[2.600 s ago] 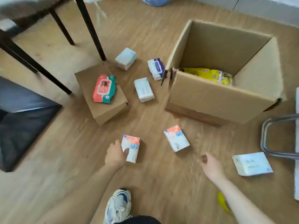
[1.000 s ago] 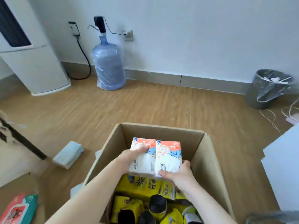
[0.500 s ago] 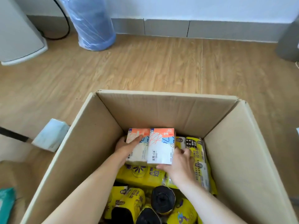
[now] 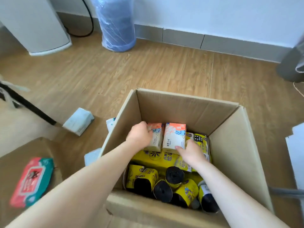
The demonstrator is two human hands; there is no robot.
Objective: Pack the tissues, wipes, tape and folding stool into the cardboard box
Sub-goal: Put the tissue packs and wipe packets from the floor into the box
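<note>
We reach into the cardboard box (image 4: pixel 184 104) with both hands. Our left hand (image 4: pixel 139 134) clasps the left tissue pack (image 4: pixel 154 139), fingers wrapped on it; our right hand (image 4: pixel 189 150) grips the right tissue pack (image 4: pixel 174 136) at its lower edge. Both packs stand side by side, touching, atop yellow rolls (image 4: pixel 158 158). A wipes pack (image 4: pixel 32 180) lies outside the box on a smaller carton (image 4: pixel 19 152).

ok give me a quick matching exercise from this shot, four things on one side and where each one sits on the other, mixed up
Things:
1. orange-topped tissue packs
2. red and teal wipes pack
3. black bag rolls
4. pale blue tissue pack

Places:
A. on the wooden floor, left of the cardboard box
B. on a smaller carton at the far left
C. at the box's far wall, between the left hand and right hand
D. in the box's near end

Pairs: 1-C, 2-B, 3-D, 4-A
</note>
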